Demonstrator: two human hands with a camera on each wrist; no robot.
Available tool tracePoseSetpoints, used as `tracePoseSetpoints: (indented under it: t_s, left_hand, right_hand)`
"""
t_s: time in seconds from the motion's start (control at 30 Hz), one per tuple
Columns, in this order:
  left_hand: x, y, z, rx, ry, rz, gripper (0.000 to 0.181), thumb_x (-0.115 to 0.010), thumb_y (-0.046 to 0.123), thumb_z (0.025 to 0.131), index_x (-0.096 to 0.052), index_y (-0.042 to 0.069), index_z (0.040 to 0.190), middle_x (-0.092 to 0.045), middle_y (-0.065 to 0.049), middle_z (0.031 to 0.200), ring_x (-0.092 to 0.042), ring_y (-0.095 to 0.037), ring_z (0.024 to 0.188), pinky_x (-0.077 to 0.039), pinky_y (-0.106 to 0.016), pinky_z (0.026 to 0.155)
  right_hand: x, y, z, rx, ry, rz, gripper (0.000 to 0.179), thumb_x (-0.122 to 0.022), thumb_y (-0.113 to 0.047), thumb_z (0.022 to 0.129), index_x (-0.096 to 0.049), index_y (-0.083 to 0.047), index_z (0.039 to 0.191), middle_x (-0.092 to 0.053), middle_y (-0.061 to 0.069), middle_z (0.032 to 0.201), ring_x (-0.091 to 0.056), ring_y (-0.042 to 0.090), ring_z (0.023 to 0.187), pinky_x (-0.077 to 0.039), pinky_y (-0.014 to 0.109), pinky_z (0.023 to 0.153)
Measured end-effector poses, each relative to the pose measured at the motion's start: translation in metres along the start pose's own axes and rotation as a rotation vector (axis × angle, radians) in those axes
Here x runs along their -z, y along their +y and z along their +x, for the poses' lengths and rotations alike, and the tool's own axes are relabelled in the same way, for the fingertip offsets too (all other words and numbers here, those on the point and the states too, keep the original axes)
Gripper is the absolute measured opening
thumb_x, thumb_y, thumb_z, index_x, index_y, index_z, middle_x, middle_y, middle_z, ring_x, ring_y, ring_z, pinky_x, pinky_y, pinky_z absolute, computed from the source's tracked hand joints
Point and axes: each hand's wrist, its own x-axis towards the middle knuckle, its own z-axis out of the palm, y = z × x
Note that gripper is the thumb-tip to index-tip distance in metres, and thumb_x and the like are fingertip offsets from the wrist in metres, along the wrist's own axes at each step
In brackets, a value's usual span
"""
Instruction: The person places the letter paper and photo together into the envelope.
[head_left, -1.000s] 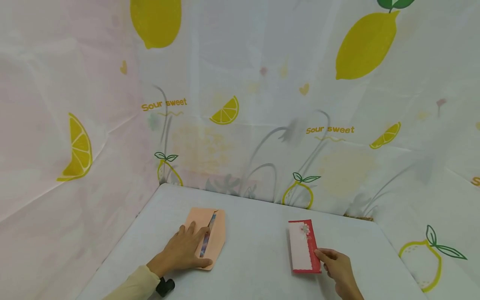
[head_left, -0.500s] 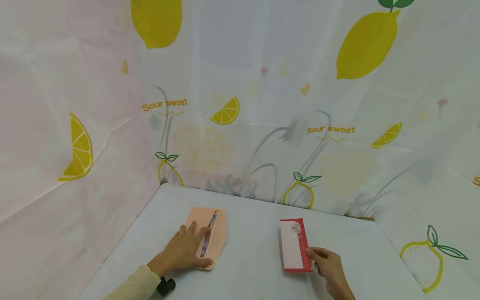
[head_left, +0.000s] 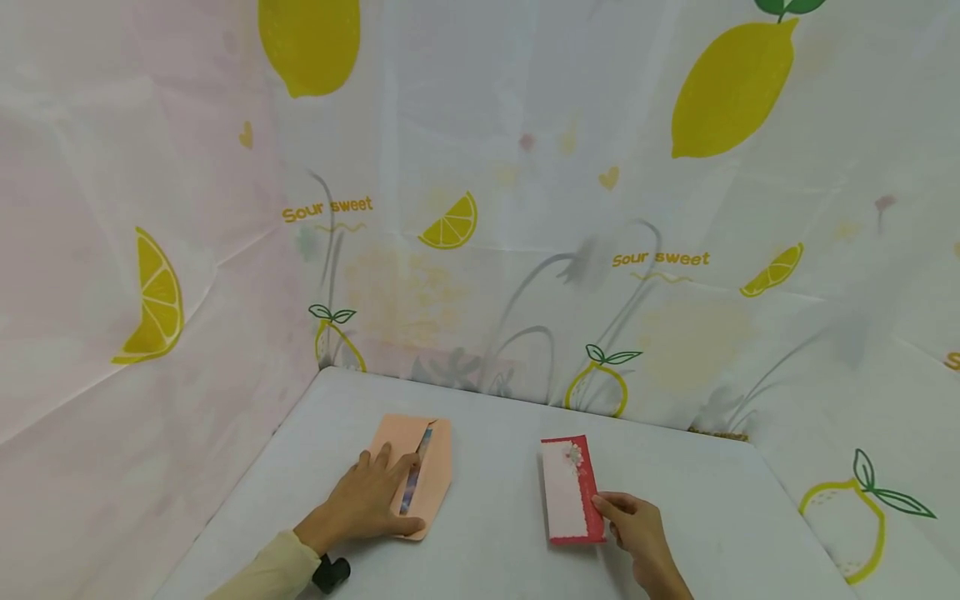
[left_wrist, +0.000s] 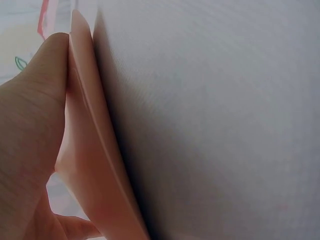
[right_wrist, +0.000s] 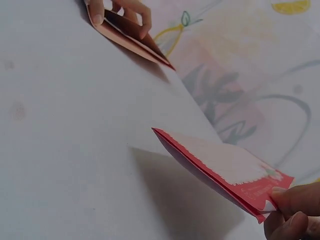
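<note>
A peach envelope (head_left: 438, 475) lies at the left of the table, its flap side to the right. A dark blue patterned strip (head_left: 408, 493) shows in its slit. Over the envelope my left hand (head_left: 358, 507) rests with fingers spread, the thumb near its lower edge. In the left wrist view the envelope's edge (left_wrist: 95, 145) stands slightly off the surface. My right hand (head_left: 636, 527) pinches the right edge of a red and white greeting card (head_left: 564, 492) with a flower on it. The card is held above the table, its shadow (right_wrist: 185, 195) visible in the right wrist view.
The white table (head_left: 495, 467) ends against a lemon-printed curtain (head_left: 487, 292) at the back and sides. A dark wrist device (head_left: 331, 573) sits on the left wrist, below the sleeve.
My right hand has carried the card leftward toward the envelope. The left hand and the envelope have stayed in place.
</note>
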Motion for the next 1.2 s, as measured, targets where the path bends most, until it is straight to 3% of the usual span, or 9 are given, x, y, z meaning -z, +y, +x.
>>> tracePoseSetpoints:
  t_s: [0.3,0.6,1.2]
  left_hand:
    - [0.002,0.0,0.0,-0.013,0.017,-0.002,0.096,-0.074,0.081,0.07,-0.051,0.024,0.144,-0.044,-0.035,0.147,-0.05,-0.048,0.109,-0.046,-0.065,0.088]
    - [0.004,0.002,-0.001,-0.01,-0.006,-0.014,0.096,-0.073,0.082,0.07,-0.051,0.025,0.144,-0.042,-0.036,0.148,-0.049,-0.053,0.113,-0.046,-0.067,0.089]
    - [-0.002,-0.003,0.001,-0.008,0.005,0.008,0.099,-0.072,0.084,0.069,-0.049,0.026,0.147,-0.042,-0.034,0.149,-0.05,-0.046,0.107,-0.049,-0.06,0.084]
  right_hand:
    - [-0.02,-0.002,-0.002,0.003,-0.005,-0.006,0.042,-0.079,-0.029,0.093,-0.07,0.004,0.119,-0.063,0.003,0.086,-0.048,0.017,0.069,-0.039,0.027,0.058]
    - [-0.032,-0.004,-0.002,0.029,-0.026,0.014,0.041,-0.08,-0.031,0.092,-0.072,0.001,0.116,-0.063,0.002,0.085,-0.048,0.016,0.069,-0.039,0.026,0.057]
    - [-0.054,-0.008,0.002,0.02,-0.04,0.018,0.037,-0.079,-0.028,0.093,-0.073,0.0,0.115,-0.065,0.003,0.086,-0.047,0.016,0.066,-0.038,0.026,0.057]
